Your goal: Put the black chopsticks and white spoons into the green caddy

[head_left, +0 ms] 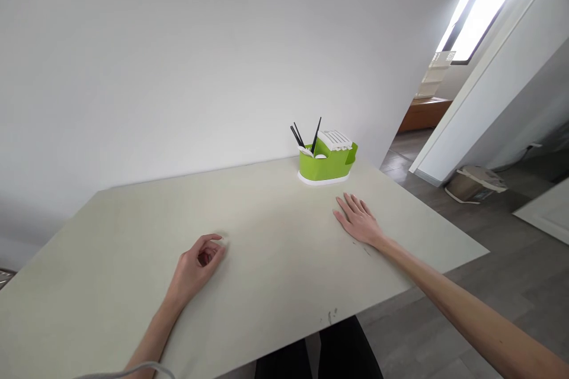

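Note:
My left hand (198, 267) rests on its side on the pale tabletop (267, 237), fingers loosely curled. A small gap shows between thumb and index finger, and I see nothing held there. Farther right, my right hand (357, 222) lies palm down with its fingers spread, touching only the table. Just beyond its fingertips stands a green utensil caddy (326, 167) on a white base. Black chopsticks (316, 136) and white spoons (306, 151) stick out of its left part. On its right part is a white slotted top (336, 140); what lies under it is hidden.
A white wall (200, 71) runs along the table's back edge. Dark marks (331, 315) show near the front edge, above my legs (347, 349). A bin-like container (475, 183) stands on the grey floor at right. A pale cable (128, 372) crosses my left forearm.

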{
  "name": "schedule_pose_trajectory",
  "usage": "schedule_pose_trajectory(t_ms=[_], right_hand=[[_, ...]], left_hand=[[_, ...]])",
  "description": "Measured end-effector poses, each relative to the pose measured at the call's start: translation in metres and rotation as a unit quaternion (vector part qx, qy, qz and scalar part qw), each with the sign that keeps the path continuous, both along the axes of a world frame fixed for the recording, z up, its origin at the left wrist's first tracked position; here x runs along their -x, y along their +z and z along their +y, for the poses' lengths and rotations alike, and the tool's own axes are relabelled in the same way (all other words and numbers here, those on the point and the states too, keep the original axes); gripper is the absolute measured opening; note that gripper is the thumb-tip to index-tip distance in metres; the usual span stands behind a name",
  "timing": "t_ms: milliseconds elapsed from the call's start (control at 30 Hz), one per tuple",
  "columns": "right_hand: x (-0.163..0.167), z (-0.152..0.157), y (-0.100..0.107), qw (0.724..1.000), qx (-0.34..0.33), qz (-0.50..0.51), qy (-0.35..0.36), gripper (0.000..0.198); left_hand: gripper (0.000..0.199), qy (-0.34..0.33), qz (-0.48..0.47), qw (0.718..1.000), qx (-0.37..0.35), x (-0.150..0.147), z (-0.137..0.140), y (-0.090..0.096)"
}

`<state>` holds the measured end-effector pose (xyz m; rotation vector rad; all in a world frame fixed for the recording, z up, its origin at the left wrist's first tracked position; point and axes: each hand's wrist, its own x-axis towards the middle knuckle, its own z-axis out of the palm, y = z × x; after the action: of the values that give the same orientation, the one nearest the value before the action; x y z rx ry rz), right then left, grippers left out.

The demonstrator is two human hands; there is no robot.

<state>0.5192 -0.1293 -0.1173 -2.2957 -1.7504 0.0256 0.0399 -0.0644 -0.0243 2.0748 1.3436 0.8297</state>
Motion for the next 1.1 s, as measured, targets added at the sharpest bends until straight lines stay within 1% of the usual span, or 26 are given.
schedule_pose_trajectory(t_ms=[233,467,633,767,867,967,1033,1100], right_hand=[[0.003,-0.002,0.003,1.0,0.009,0.001,-0.005,0.078],[0.004,-0.002,0.004,1.0,0.003,0.022,-0.003,0.078],[0.006,-0.004,0.008,0.998,-0.026,0.058,0.01,0.075],[0.009,-0.009,0.018,0.991,-0.065,0.111,0.048,0.068],[0.011,-0.013,0.025,0.98,-0.093,0.158,0.076,0.061],[0.01,-0.014,0.03,0.968,-0.116,0.21,0.072,0.06],[0.008,-0.013,0.032,0.944,-0.136,0.292,0.073,0.066],[0.006,-0.011,0.035,0.902,-0.159,0.391,0.087,0.075]], left_hand=[[0.04,-0.006,0.009,1.0,-0.007,-0.001,0.001,0.001],[0.041,-0.012,0.014,1.0,-0.01,0.0,0.003,-0.004],[0.042,-0.013,0.014,1.0,-0.011,0.001,0.003,-0.005],[0.042,-0.011,0.014,1.0,-0.019,-0.001,0.001,0.0],[0.042,-0.011,0.013,1.0,-0.018,-0.003,0.0,0.003],[0.043,-0.008,0.011,1.0,-0.017,-0.004,-0.001,0.003],[0.043,-0.006,0.009,1.0,-0.017,-0.003,-0.001,0.002],[0.042,-0.006,0.01,1.0,-0.014,-0.003,-0.001,0.001]])
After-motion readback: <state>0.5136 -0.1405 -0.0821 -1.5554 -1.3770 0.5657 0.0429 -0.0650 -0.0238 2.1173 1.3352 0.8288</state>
